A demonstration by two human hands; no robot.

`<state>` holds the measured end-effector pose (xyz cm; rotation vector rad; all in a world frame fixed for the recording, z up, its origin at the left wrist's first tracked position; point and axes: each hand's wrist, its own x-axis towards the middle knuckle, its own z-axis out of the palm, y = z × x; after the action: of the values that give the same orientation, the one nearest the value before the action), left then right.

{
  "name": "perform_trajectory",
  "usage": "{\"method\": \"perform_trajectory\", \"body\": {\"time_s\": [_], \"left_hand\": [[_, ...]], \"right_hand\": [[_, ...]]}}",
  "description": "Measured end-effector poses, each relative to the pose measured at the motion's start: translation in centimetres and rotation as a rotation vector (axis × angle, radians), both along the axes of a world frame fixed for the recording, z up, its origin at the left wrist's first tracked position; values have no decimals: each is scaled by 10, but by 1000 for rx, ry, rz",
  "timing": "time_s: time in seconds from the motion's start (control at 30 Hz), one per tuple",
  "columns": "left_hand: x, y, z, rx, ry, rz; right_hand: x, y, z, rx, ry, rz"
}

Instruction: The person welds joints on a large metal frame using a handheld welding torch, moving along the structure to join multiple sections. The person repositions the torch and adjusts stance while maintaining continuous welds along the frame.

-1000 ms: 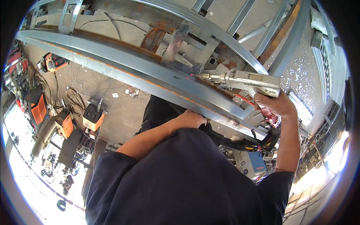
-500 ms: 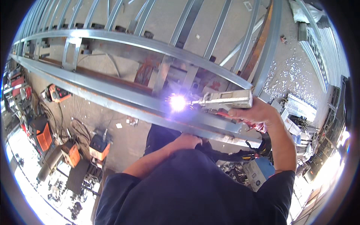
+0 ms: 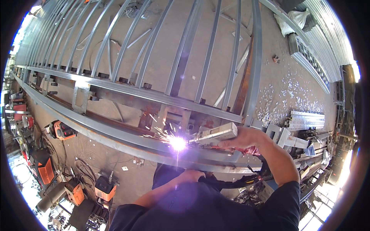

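In my right hand [image 3: 246,138] is a grey, metal-bodied welding torch [image 3: 217,134], with the fingers wrapped round it and some red material under them. Its tip points left at a bright arc [image 3: 178,143], which throws sparks over the steel rails of a gate-like frame [image 3: 127,89]. The glare hides the spot where the tip meets the metal. My left hand [image 3: 192,175] is low in front of my body, just below the near steel rail [image 3: 127,150]. Its fingers look curled; what they hold, if anything, is hidden. A black cable [image 3: 227,182] runs to the right beside it.
Orange and black machines [image 3: 105,188] stand on the floor at the left among coiled cables [image 3: 84,169]. Right of the frame lie scattered shiny bits [image 3: 287,98], stacked metal strips [image 3: 306,120] and a white sack [image 3: 291,23]. Corrugated sheets [image 3: 327,34] fill the far right.
The view has shifted, showing more of the frame's far bars. The arc burns on with a wider spray of sparks. My right hand still holds the torch, and my left hand stays low by my body.
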<state>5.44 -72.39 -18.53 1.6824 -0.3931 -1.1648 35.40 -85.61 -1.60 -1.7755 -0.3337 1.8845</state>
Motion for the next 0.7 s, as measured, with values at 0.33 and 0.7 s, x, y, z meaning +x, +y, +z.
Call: {"method": "perform_trajectory", "body": {"time_s": [0.33,0.7], "left_hand": [[-3,4,5,-69,-38,114],[-3,5,20,40,-47,97]], "right_hand": [[-2,3,6,-143,-72,4],[-9,-11,2,23,33,-254]]}}
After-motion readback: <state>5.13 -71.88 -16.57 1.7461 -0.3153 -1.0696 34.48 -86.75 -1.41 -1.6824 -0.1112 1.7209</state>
